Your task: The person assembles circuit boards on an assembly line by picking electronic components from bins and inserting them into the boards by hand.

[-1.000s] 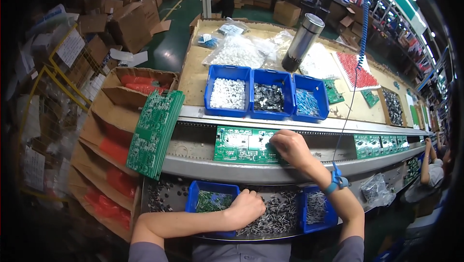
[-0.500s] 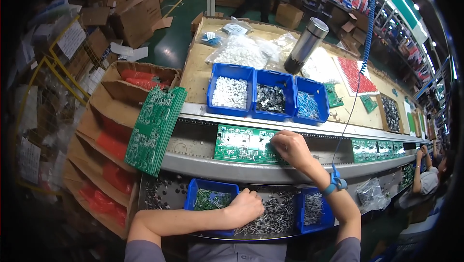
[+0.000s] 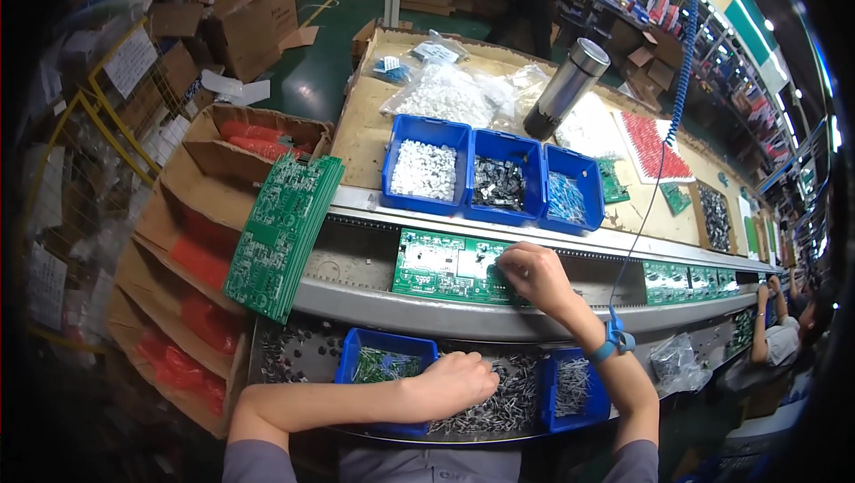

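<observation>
A green circuit board [image 3: 445,262] lies in the conveyor track in front of me. My right hand [image 3: 534,274] is over its right end, fingers pinched together and pointing down; whatever is between them is too small to make out. A blue strap with a cord circles my right wrist. Below, my left hand [image 3: 456,385] rests with curled fingers on a heap of small dark, silver-legged components [image 3: 512,398]. Its fingertips are hidden. The heap lies between a blue bin of green parts [image 3: 385,365] and a blue bin of silvery parts [image 3: 570,385].
Three blue bins [image 3: 476,182] with white, black and blue parts stand behind the track. A metal flask [image 3: 567,86] is beyond them. Stacked green boards [image 3: 283,238] lean on a cardboard divider box [image 3: 169,291] at left. More boards [image 3: 690,282] sit farther right, near a co-worker [image 3: 779,340].
My left hand has shifted slightly right over the component heap. My right hand stays at the board's right end. In the background, a standing person has moved right.
</observation>
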{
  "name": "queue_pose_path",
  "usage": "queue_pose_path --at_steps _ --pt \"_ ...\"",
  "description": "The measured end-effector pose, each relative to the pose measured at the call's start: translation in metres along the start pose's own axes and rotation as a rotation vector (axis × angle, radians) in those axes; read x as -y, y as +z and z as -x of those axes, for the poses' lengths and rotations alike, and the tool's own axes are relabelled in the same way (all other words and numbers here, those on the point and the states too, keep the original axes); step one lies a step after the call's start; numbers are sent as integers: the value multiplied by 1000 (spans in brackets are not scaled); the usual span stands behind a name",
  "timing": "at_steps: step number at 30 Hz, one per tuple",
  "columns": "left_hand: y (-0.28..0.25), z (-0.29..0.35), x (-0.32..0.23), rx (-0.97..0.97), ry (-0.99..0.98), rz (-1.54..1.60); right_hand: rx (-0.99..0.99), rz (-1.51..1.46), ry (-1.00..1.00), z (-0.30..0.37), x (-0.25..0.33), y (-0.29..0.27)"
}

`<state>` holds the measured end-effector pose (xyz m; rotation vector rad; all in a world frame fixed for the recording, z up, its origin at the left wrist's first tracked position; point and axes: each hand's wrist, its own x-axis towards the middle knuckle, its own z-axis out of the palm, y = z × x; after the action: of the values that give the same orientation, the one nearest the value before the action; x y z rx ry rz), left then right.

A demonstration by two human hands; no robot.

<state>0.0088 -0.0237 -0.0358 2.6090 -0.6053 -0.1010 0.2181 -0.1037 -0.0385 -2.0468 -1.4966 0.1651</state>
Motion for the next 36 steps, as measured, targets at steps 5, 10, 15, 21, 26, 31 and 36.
queue_pose_path --at_steps 5,10,15,21,26,31,36 --pt "-24 5 12 -111 -24 71 0 10 -7 0 3 0" --pt "-46 9 35 -179 -113 107 -2 11 -3 0 0 2" --pt "-55 12 61 -337 -202 77 -41 113 -62 1 2 7" --pt "-63 17 95 -612 -303 28 -57 109 -1 3 2 6" --pt "-67 15 103 -688 -374 102 -11 108 21 -1 5 3" --pt "-62 12 107 -689 -373 90 51 125 36 -7 5 2" --pt "-42 7 117 -669 -319 -154 -63 168 -28 5 16 -2"
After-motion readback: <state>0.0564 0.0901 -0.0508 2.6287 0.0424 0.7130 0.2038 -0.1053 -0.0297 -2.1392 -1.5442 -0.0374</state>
